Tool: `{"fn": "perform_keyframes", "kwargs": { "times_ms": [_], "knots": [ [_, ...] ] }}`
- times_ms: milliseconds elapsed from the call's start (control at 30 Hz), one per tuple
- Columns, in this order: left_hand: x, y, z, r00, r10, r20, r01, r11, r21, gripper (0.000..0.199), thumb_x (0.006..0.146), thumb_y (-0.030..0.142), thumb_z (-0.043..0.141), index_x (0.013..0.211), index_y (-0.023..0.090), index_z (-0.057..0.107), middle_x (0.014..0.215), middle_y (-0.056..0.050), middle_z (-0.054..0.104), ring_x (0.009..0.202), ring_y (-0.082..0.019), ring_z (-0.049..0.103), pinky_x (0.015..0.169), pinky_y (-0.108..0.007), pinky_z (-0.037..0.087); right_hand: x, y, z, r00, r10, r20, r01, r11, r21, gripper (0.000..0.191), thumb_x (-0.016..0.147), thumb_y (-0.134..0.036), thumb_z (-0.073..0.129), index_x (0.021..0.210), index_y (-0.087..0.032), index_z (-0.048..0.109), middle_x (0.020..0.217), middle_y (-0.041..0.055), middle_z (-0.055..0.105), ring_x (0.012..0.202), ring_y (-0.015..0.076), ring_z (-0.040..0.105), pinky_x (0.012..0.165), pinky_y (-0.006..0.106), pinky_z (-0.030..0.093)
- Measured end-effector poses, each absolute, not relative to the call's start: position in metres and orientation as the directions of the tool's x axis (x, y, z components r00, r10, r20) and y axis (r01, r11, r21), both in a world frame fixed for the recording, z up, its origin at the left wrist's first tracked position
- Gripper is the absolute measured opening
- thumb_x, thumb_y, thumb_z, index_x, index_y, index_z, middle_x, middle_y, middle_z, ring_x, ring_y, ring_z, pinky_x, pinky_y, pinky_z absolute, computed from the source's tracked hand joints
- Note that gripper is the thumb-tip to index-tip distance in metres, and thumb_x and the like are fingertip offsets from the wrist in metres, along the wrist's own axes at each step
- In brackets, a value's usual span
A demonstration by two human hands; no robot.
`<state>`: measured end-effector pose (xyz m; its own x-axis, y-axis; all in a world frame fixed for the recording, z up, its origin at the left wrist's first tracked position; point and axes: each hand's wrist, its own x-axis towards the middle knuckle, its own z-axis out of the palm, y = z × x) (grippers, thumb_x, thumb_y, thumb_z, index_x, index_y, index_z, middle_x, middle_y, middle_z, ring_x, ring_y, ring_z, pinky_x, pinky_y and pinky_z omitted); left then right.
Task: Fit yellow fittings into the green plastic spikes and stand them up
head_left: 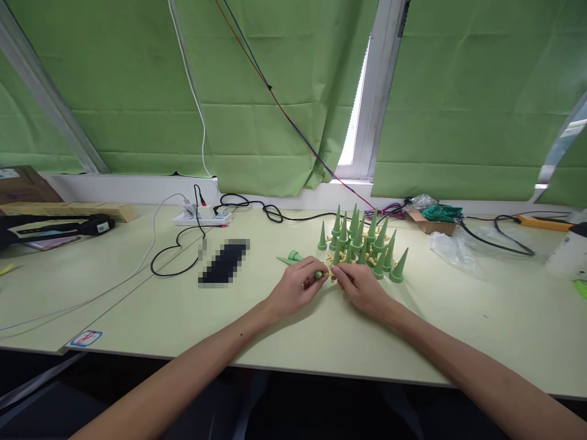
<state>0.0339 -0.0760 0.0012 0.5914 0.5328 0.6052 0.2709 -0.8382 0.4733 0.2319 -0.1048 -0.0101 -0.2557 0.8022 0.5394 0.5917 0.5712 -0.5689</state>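
Observation:
My left hand (296,287) is closed around a green piece (318,275), which looks like one of the cone-shaped spikes, with a small yellowish end facing right. Just to the right, my right hand (362,288) pinches a small yellowish part (333,276) close to that end. Whether the two parts touch I cannot tell. Behind my hands stand several green spikes (400,266), points up on wide round bases. Small yellow plastic parts (331,258) lie among them. Beyond my left hand, a green spike (294,256) lies on its side.
A white power strip (215,219) with black cables is at the back left of the table (192,324). Near it lies a pixelated dark object (224,263). A small cardboard box (431,223) and a clear plastic bag (452,253) sit at the right; a white bottle (568,253) stands farther right.

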Motion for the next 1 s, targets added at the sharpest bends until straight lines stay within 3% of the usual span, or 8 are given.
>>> {"fn": "perform_keyframes", "kwargs": {
  "times_ms": [300, 500, 567, 1000],
  "knots": [
    [0.0341, -0.076, 0.0005, 0.587, 0.542, 0.601, 0.288, -0.834, 0.471, 0.014, 0.095, 0.02, 0.05, 0.096, 0.018, 0.064, 0.092, -0.005, 0.064, 0.068, -0.01, 0.052, 0.056, -0.022, 0.041, 0.2311, -0.1057, -0.0105, -0.25, 0.811, 0.53, 0.604, 0.558, -0.569, 0.045, 0.105, -0.039, 0.035, 0.069, -0.02, 0.054, 0.057, -0.0021, 0.053, 0.052, 0.0131, 0.045, 0.055, 0.027, 0.034],
    [0.0342, -0.075, 0.0009, 0.535, 0.583, 0.612, 0.315, -0.809, 0.495, 0.01, 0.095, 0.021, 0.053, 0.096, 0.019, 0.062, 0.092, -0.003, 0.063, 0.063, -0.009, 0.052, 0.057, -0.022, 0.044, 0.2295, -0.1084, -0.009, -0.226, 0.828, 0.513, 0.554, 0.542, -0.632, 0.024, 0.101, -0.038, 0.045, 0.104, -0.019, 0.059, 0.063, -0.0033, 0.055, 0.054, 0.0141, 0.049, 0.055, 0.027, 0.037],
    [0.0343, -0.0752, 0.001, 0.536, 0.586, 0.608, 0.316, -0.807, 0.499, 0.009, 0.095, 0.021, 0.053, 0.095, 0.019, 0.062, 0.092, -0.003, 0.063, 0.063, -0.008, 0.052, 0.057, -0.022, 0.044, 0.2296, -0.1086, -0.009, -0.239, 0.828, 0.507, 0.531, 0.549, -0.646, 0.022, 0.101, -0.036, 0.046, 0.108, -0.019, 0.057, 0.066, -0.0027, 0.057, 0.057, 0.0142, 0.05, 0.056, 0.026, 0.038],
    [0.0338, -0.0753, -0.0007, 0.583, 0.563, 0.586, 0.3, -0.819, 0.489, 0.012, 0.096, 0.023, 0.052, 0.097, 0.019, 0.063, 0.091, -0.003, 0.062, 0.066, -0.009, 0.051, 0.058, -0.022, 0.042, 0.2303, -0.1082, -0.009, -0.283, 0.822, 0.494, 0.553, 0.561, -0.616, 0.023, 0.103, -0.031, 0.04, 0.085, -0.021, 0.051, 0.064, -0.0036, 0.051, 0.056, 0.0135, 0.044, 0.058, 0.026, 0.034]
  ]
}}
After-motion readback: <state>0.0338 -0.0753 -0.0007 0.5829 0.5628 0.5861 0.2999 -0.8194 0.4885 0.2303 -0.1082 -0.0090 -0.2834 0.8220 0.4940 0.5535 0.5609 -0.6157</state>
